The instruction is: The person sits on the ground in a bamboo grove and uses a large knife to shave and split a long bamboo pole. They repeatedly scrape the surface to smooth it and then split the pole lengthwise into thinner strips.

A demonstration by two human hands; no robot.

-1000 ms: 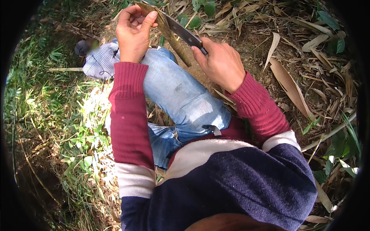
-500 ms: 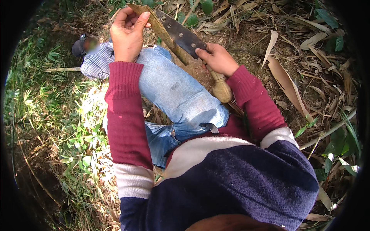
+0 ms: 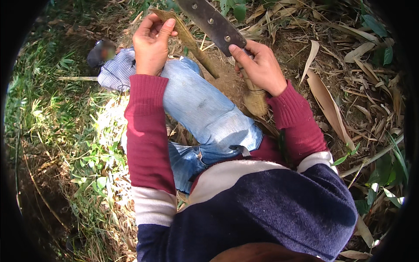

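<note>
Between the thumb and fingers of my left hand (image 3: 150, 46) is the upper end of a flat yellow-brown strip (image 3: 192, 43), which looks like split bamboo. It slants down to the right past my bent knee, its lower end over bare soil. My right hand (image 3: 263, 67) is closed around a broad knife (image 3: 210, 21), thumb at the base of the dark blade. Several round metallic spots run along the blade, and its far end leaves the top of the picture. The knife's bulbous wooden handle (image 3: 255, 102) sticks out below my fist. A gap separates blade and strip.
My leg in faded blue jeans (image 3: 209, 105) stretches out under my arms. Beyond it at the left is another person in a checked shirt (image 3: 115, 70) and dark cap, near a thin pole (image 3: 78, 78). Dry leaves (image 3: 327, 105) litter the right; green undergrowth (image 3: 87, 170) covers the left.
My right hand has lifted the knife up and away from the strip, widening the gap between them. My left hand, still pinching the strip, has shifted slightly right and down.
</note>
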